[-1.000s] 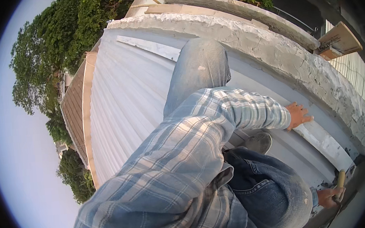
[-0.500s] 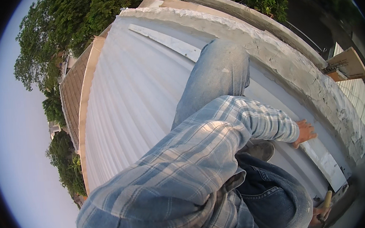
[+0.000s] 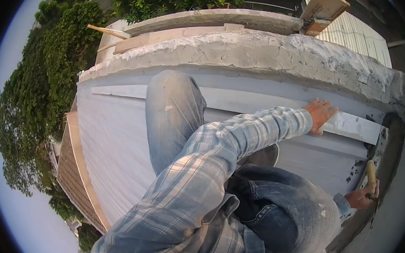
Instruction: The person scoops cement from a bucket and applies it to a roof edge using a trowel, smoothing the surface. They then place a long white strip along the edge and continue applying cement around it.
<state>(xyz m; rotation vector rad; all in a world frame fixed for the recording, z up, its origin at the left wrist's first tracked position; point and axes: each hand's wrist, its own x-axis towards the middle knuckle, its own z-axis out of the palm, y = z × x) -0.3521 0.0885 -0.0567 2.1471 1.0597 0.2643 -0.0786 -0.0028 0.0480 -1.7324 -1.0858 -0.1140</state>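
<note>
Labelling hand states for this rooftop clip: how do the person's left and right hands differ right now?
The left hand lies flat, fingers spread, on the long white metal flashing strip below the rough grey concrete wall; the right hand is curled around a wooden-handled trowel.
The left hand reaches far out on a plaid-sleeved arm; the right hand sits low beside the jeans-clad knee.
Both are bare.

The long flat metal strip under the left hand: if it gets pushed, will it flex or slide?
The metal strip looks thin and long, so it would probably flex if lifted by one end. Its surface looks smooth and it lies on sloping sheet roofing, so it may slide once the left hand lifts off.
</note>
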